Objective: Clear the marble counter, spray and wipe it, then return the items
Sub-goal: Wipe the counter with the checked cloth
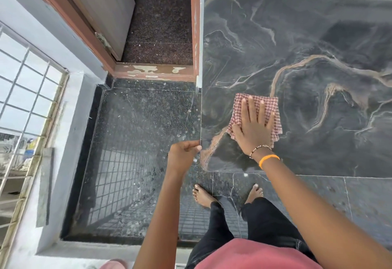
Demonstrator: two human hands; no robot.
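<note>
The dark marble counter (307,61) with tan veins fills the right half of the view, and nothing stands on it. A red-and-white checked cloth (269,104) lies flat near the counter's front left corner. My right hand (253,126) presses on the cloth with fingers spread, palm down. My left hand (183,152) grips the counter's left edge near that corner, fingers curled around the thin slab.
Left of the counter is a speckled dark floor (137,131) and a doorway with a peeling red-brown frame (152,70). A barred window (25,109) is at far left. My bare feet (203,195) stand on the floor below the counter's front edge.
</note>
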